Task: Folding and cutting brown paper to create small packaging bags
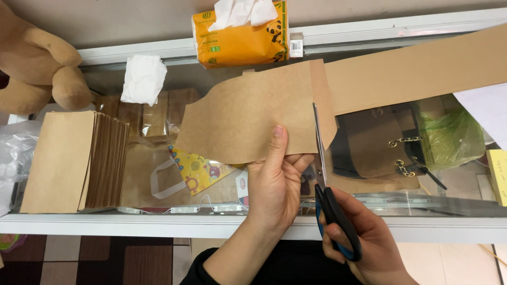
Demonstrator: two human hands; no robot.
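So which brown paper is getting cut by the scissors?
The long brown kraft paper strip pinched in the left hand, with the black-and-blue-handled scissors in the right hand slicing across it. The stacked brown paper sheets lie untouched, far left.

I see matt brown kraft paper (253,119), faintly fibrous, meeting scissors (323,174) with bright metal blades and glossy black-and-blue plastic handles. Beneath lies a reflective glass countertop (454,206) framed in white-painted metal. A stack of matt brown paper bags (74,161) sits beside a glossy orange plastic tissue pack (240,39).
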